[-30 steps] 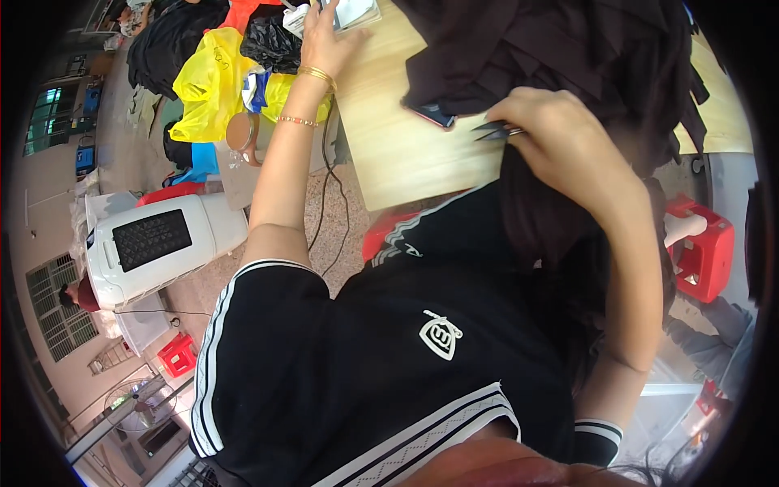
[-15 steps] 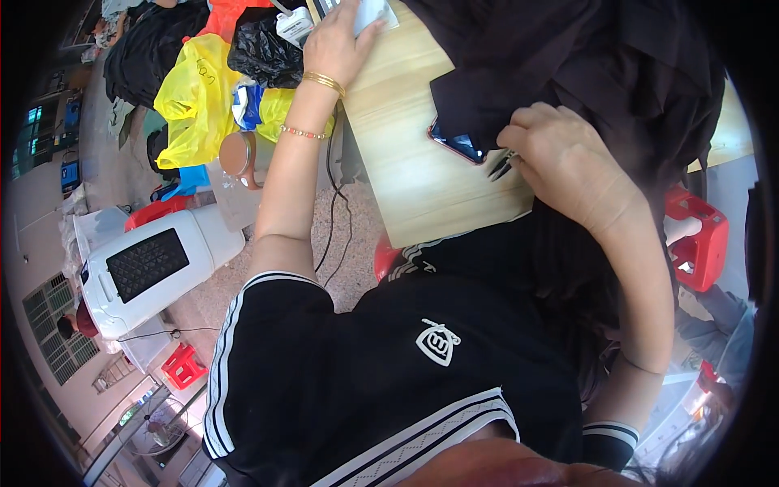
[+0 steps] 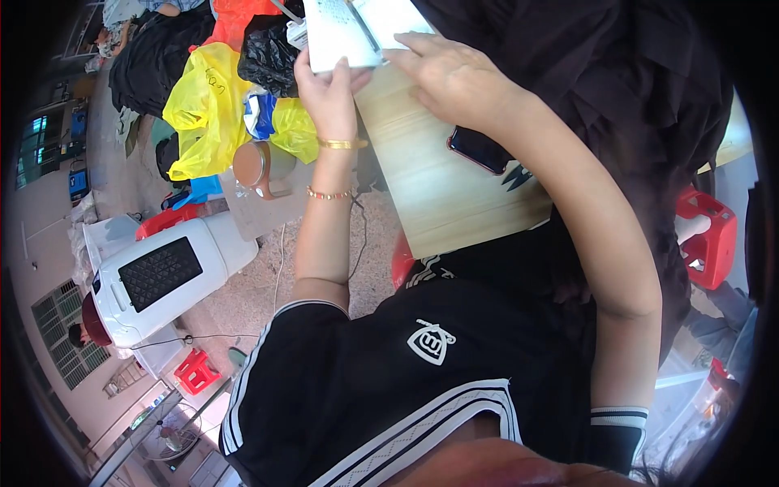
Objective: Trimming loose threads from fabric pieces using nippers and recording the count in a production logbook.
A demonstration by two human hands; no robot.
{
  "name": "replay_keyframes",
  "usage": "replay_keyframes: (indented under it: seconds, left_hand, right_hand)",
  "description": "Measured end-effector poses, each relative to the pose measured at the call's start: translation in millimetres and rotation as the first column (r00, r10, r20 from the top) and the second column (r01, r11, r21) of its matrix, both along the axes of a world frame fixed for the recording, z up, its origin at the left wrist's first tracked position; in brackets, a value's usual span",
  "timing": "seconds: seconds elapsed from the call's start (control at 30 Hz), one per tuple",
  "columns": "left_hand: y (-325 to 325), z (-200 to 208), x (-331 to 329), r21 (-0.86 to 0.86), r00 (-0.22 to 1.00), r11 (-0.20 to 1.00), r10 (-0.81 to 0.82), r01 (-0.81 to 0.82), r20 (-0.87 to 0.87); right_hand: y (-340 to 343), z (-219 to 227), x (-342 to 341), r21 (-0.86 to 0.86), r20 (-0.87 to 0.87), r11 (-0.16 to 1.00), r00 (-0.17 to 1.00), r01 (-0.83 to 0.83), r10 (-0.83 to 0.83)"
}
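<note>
My left hand point(image 3: 331, 93) grips an open notebook point(image 3: 333, 40) by its near edge, thumb on top, at the far side of the table. The notebook has white pages, with a dark strip along its fold. My right hand point(image 3: 458, 81) reaches across with its fingertips on the lower right page; its thumb is hard to make out. Below that forearm, a phone point(image 3: 479, 150) with a dark screen lies on the wooden table point(image 3: 430, 203), partly covered by dark cloth point(image 3: 617, 114). Dark-tipped thread snips point(image 3: 516, 176) rest beside the phone, partly hidden by my forearm.
Left of the table are yellow plastic bags point(image 3: 199, 114), a black bag point(image 3: 268, 57) and a brown-lidded cup point(image 3: 253, 165). A white bin-like box point(image 3: 178, 264) stands farther left. Red stools point(image 3: 704, 243) flank the work area, and a cable hangs by the table edge.
My right hand has let go of the snips and moved up and left to the notebook. The notebook now lies open in my left hand, nearer to me.
</note>
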State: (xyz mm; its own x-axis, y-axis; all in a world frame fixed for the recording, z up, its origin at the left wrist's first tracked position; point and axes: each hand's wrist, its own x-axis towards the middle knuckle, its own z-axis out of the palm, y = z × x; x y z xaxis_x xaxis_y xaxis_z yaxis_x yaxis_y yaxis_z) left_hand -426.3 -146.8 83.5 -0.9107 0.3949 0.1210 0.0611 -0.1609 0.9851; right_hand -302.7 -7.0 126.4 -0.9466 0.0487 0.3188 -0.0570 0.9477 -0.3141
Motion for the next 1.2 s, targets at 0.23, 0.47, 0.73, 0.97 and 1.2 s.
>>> replay_keyframes:
  seconds: [0.23, 0.47, 0.73, 0.97, 1.2]
  left_hand:
    - [-20, -1, 33, 0.132, 0.978, 0.989, -0.084, 0.059, 0.189]
    - [-33, 1, 22, -0.173, 0.999, 0.985, -0.004, -0.005, -0.052]
    - [-34, -2, 0, -0.527, 0.504, 0.803, -0.345, -0.277, -0.792]
    - [-32, -4, 26, -0.606, 0.655, 0.778, -0.374, -0.164, -0.657]
    - [-27, -9, 52, -0.655, 0.54, 0.684, -0.436, -0.321, -0.72]
  right_hand:
    - [-23, -35, -11, 0.102, 0.09, 0.988, 0.988, 0.118, -0.128]
    - [-35, -33, -8, 0.336, 0.046, 0.932, 0.986, 0.138, -0.162]
    - [-21, -29, -3, 0.237, -0.069, 0.958, 0.986, 0.161, -0.149]
    - [9, -15, -6, -0.286, -0.142, 0.896, 0.909, 0.34, -0.391]
    - [28, 12, -11, -0.878, -0.336, 0.473, 0.803, -0.077, -0.493]
